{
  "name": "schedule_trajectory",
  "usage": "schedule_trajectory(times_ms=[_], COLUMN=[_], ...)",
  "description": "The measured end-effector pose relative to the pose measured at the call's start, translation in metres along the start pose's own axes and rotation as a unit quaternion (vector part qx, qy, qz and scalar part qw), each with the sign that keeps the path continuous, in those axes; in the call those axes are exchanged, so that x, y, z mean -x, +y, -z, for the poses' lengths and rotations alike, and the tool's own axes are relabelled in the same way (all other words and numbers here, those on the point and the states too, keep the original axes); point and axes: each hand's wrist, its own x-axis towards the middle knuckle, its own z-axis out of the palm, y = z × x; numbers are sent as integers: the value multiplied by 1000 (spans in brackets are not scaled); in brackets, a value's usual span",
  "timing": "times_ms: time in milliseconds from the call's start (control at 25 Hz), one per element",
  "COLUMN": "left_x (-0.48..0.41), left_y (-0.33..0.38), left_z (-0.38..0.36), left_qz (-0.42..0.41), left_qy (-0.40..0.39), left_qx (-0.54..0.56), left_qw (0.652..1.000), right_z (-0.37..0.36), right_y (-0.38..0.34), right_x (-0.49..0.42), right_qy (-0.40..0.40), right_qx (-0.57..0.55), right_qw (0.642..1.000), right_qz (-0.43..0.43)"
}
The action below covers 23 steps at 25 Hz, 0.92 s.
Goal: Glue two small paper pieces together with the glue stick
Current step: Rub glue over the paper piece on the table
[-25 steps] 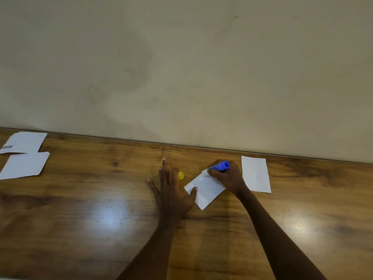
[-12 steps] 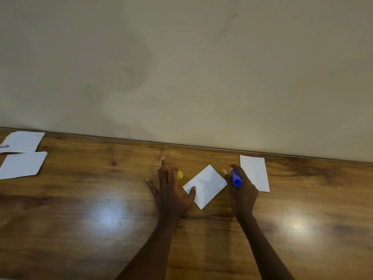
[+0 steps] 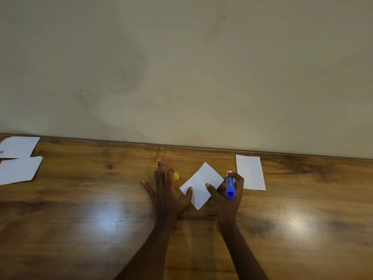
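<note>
Head view: the left hand [image 3: 167, 196] lies flat, fingers apart, thumb on the tilted paper piece [image 3: 201, 181] at the middle of the table [image 3: 80, 223]. The right hand [image 3: 227, 202] curls round the blue glue stick [image 3: 230, 187], whose label is unreadable. The second paper piece [image 3: 250, 172] lies just beside it.

Dark printed letters stood at the left edge of the far-left paper sheet [image 3: 19, 147], cut off by the frame, only a final "s" was legible, yellow-green label marks on the glue stick [image 3: 230, 186] were too small to read
</note>
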Motion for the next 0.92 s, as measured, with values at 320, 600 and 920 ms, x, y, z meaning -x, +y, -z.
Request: schedule_trajectory(times_ms=[320,600,920], left_x=[3,1,1], left_y=[2,0,0], left_z=[2,0,0], left_qz=[0,7,-1], left_qy=[22,1,-6], left_qx=[20,28,7], left_qw=[1000,1000,1000], right_z=[-7,5,-11], right_y=[-1,-39,-19], right_x=[-10,-60,-34], right_qy=[33,-358,-244], right_qx=[29,332,199], right_qw=[999,858,936], right_qz=[21,162,158])
